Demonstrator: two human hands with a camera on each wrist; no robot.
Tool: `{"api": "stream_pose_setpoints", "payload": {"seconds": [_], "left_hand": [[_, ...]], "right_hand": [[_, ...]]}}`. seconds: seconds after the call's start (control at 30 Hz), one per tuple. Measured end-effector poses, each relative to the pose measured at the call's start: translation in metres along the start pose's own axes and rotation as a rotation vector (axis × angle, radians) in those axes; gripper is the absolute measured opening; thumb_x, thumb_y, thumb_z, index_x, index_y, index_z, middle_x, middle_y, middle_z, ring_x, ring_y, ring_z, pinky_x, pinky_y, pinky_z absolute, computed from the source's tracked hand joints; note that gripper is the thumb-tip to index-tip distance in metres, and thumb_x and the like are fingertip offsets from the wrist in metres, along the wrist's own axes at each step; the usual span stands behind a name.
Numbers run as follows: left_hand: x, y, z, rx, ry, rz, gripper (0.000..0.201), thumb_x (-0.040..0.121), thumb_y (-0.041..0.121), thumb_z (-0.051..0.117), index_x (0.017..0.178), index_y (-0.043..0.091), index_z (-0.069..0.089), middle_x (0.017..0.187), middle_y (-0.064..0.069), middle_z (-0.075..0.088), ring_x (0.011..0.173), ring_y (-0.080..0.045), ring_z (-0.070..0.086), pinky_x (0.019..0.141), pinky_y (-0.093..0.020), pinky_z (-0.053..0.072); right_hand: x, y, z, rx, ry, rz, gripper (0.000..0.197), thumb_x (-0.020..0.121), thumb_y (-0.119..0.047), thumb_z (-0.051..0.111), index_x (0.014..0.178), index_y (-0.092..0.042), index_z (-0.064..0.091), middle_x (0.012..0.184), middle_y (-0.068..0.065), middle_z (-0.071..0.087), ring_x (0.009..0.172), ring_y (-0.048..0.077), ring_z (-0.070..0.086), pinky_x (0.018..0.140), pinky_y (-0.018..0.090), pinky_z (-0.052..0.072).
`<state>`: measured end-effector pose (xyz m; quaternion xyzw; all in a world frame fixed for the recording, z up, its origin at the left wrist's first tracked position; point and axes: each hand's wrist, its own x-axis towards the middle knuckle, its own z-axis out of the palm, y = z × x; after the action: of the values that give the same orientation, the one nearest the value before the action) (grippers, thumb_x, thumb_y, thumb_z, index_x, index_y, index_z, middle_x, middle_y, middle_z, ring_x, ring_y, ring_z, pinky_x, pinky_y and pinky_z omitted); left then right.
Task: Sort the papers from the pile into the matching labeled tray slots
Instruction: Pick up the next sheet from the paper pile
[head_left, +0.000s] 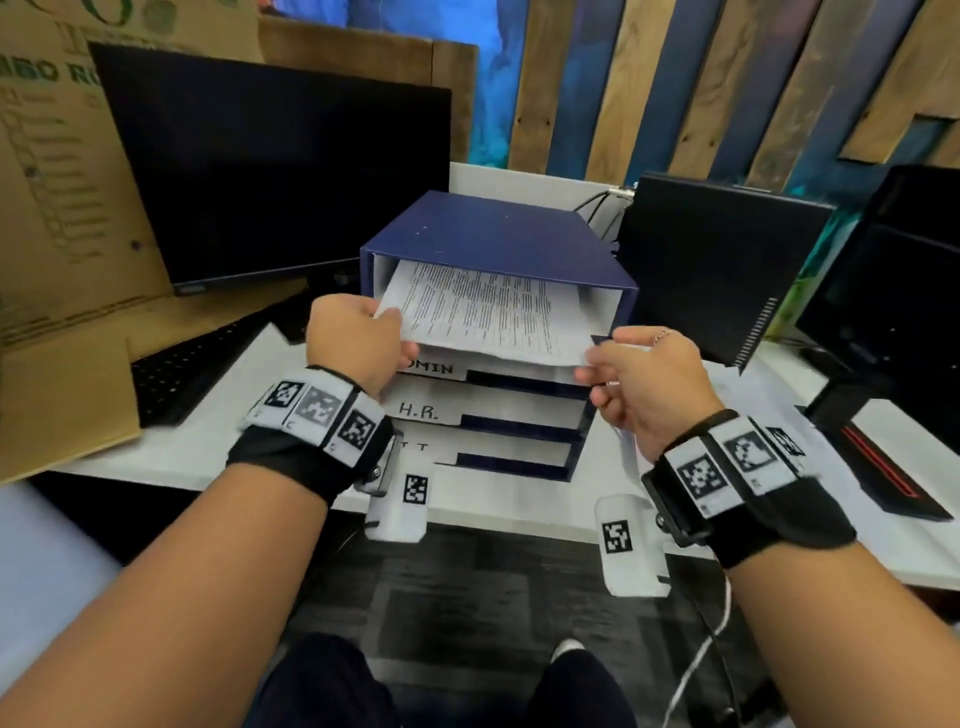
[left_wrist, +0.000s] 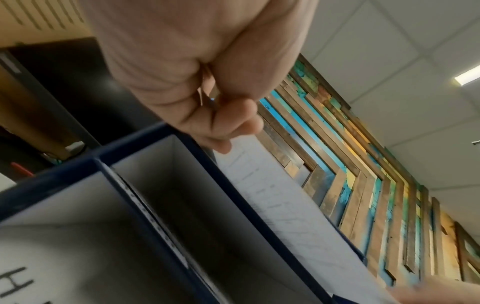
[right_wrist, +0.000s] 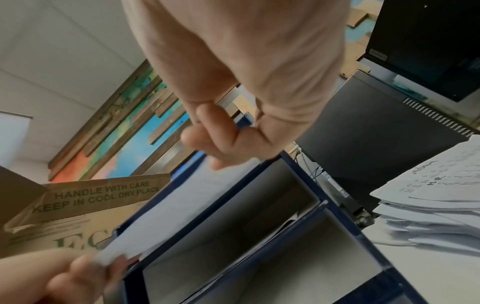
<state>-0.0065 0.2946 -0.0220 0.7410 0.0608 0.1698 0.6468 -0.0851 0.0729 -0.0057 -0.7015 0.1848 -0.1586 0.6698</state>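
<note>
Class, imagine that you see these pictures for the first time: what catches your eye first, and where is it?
A printed sheet, gripped at its near corners by the left hand and right hand, sits half inside the top slot of the blue tray stack at mid-desk. Behind it to the left stands a dark monitor.

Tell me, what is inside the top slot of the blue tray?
A printed paper, half inside the tray, held by the left hand and right hand. Its far end is hidden.

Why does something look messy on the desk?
The pile of white printed papers beside the blue tray organiser is untidy: sheets fan out at different angles, edges unaligned. Nothing looks spilled or torn.
</note>
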Motion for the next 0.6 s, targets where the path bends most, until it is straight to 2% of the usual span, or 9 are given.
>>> {"api": "stream_pose_setpoints", "payload": {"seconds": [0.07,0.13,0.2,0.27,0.33,0.4,0.5,0.6], "left_hand": [[0.005,0.006,0.012,-0.025,0.026,0.007,0.016,0.095,0.019,0.057,0.103,0.006,0.064,0.061,-0.006,0.069,0.045,-0.008,0.065,0.055,-0.026,0.055],[0.005,0.012,0.019,0.003,0.068,0.054,0.020,0.094,0.028,0.061,0.098,0.009,0.066,0.061,-0.003,0.070,0.051,-0.008,0.069,0.054,-0.020,0.052],[0.002,0.014,0.019,0.119,0.173,0.188,0.019,0.091,0.034,0.065,0.093,0.015,0.066,0.071,0.001,0.070,0.067,-0.009,0.070,0.064,-0.021,0.051],[-0.002,0.011,0.017,0.299,0.262,0.402,0.021,0.091,0.038,0.064,0.099,0.018,0.064,0.090,0.001,0.066,0.086,-0.013,0.062,0.075,-0.021,0.041],[-0.010,0.007,0.023,0.524,0.168,0.651,0.025,0.094,0.045,0.054,0.102,0.025,0.066,0.102,0.004,0.065,0.098,-0.018,0.058,0.083,-0.028,0.041],[-0.017,-0.001,0.036,0.787,-0.031,0.765,0.035,0.097,0.051,0.039,0.106,0.032,0.066,0.112,0.011,0.065,0.107,-0.021,0.057,0.093,-0.040,0.040],[-0.012,-0.004,0.049,1.061,-0.196,0.679,0.058,0.097,0.057,0.010,0.117,0.034,0.059,0.126,0.012,0.060,0.122,-0.018,0.051,0.108,-0.053,0.024],[0.007,-0.002,0.053,1.129,-0.285,0.637,0.069,0.095,0.060,0.002,0.127,0.030,0.055,0.134,0.005,0.058,0.126,-0.023,0.050,0.110,-0.056,0.022]], "right_hand": [[0.003,0.000,0.005,0.020,0.030,-0.087,0.021,0.089,0.003,0.061,0.100,-0.014,0.054,0.070,0.013,0.068,0.045,0.013,0.054,0.041,0.023,0.040],[0.011,-0.002,0.013,-0.016,0.078,-0.164,0.015,0.088,0.005,0.058,0.092,-0.009,0.060,0.071,0.014,0.070,0.048,0.014,0.059,0.045,0.024,0.045],[0.019,-0.006,0.020,-0.054,0.131,-0.205,0.014,0.088,0.005,0.056,0.089,-0.006,0.064,0.072,0.015,0.072,0.051,0.016,0.064,0.050,0.026,0.050],[0.025,-0.006,0.023,-0.079,0.129,-0.215,0.015,0.088,0.006,0.059,0.090,-0.007,0.064,0.076,0.014,0.073,0.054,0.018,0.068,0.054,0.027,0.054],[0.027,-0.001,0.024,-0.131,0.102,-0.233,0.016,0.088,0.004,0.064,0.090,-0.013,0.064,0.079,0.010,0.074,0.060,0.018,0.071,0.062,0.030,0.060],[0.028,0.006,0.023,-0.221,0.083,-0.309,0.015,0.089,-0.004,0.066,0.089,-0.019,0.066,0.079,0.005,0.074,0.066,0.016,0.073,0.071,0.036,0.062],[0.025,0.015,0.015,-0.371,0.045,-0.433,0.011,0.090,-0.015,0.068,0.088,-0.026,0.070,0.080,-0.004,0.073,0.077,0.014,0.072,0.078,0.033,0.060],[0.023,0.022,0.002,-0.396,-0.020,-0.446,0.012,0.091,-0.014,0.066,0.089,-0.025,0.070,0.078,-0.004,0.073,0.076,0.015,0.071,0.072,0.032,0.059]]}}
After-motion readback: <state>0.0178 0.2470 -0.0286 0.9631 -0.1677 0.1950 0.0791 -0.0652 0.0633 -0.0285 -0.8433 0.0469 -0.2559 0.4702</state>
